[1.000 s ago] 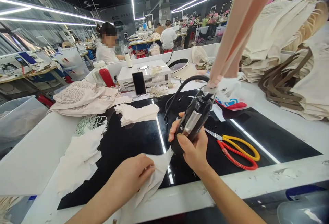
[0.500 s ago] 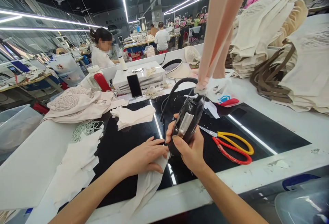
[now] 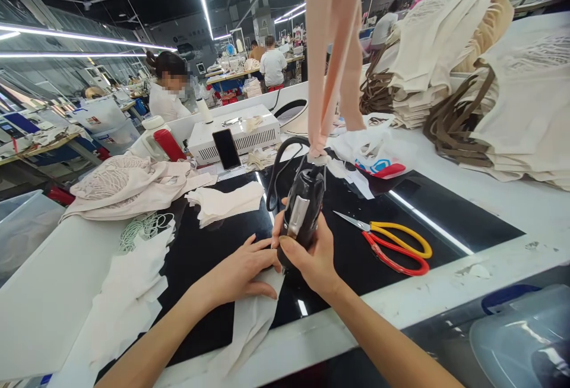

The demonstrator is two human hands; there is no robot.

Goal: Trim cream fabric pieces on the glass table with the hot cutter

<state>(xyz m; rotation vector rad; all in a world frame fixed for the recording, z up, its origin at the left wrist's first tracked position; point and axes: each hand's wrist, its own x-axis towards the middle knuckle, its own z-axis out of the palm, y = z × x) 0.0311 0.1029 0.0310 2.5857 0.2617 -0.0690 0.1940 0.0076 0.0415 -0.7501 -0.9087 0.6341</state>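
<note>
My right hand (image 3: 307, 248) is wrapped around a black corded hand tool (image 3: 301, 210), which looks like an electric cloth cutter with a metal plate on its body. Its lower end is down at the black mat, largely hidden by my fingers. Pink fabric bands (image 3: 332, 49) run up from the top of the tool. Flat on a pale fabric strip (image 3: 253, 319) lies my left hand (image 3: 244, 272), palm down with fingers apart, their tips beside the tool. The strip hangs toward the table's front edge.
Scissors (image 3: 396, 245) with red and yellow handles lie right of the tool. Cream pieces (image 3: 225, 201) and a phone (image 3: 226, 149) are farther back. Cut pieces (image 3: 127, 290) are stacked left; tall garment piles (image 3: 427, 73) stand back right. A co-worker (image 3: 167, 88) sits beyond.
The tool and my right hand have shifted slightly left, and the pink bands now hang more upright. My left hand still rests on the strip. The whole view has moved a little.
</note>
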